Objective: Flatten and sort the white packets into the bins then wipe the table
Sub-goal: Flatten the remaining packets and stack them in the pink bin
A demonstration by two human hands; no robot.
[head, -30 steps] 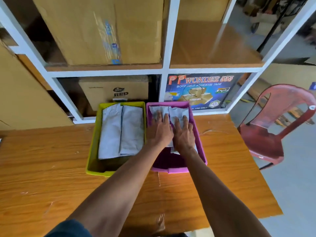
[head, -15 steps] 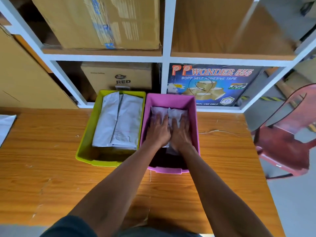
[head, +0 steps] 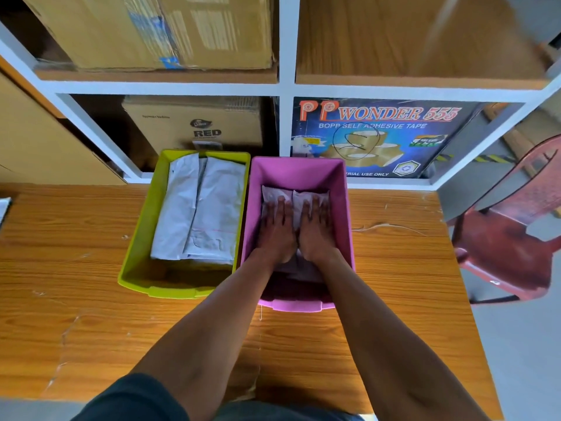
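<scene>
Now both hands, left hand (head: pixel 277 229) and right hand (head: pixel 315 229), press flat (fingers straight) on white packets (head: pixel 296 197) inside the pink bin (head: pixel 297 170).

Covering most of the small white packets (head: pixel 296 197) in the pink bin (head: pixel 346 214): 2 flat hands. Cut off at left edge: white sheet (head: pixel 3 208). Blurred: top-shelf carton (head: pixel 158 28).

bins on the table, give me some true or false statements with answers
1. Both hands press packets in the pink bin. True: left hand, right hand, packets.
2. The green bin holds nothing. False: white packets lie in it.
3. The pink bin stands right of the green bin. True.
4. The fingers pinch a packet in the air. False: they lie flat on the packets.
5. A cloth lies between the bins. False: the bins stand side by side.
</scene>
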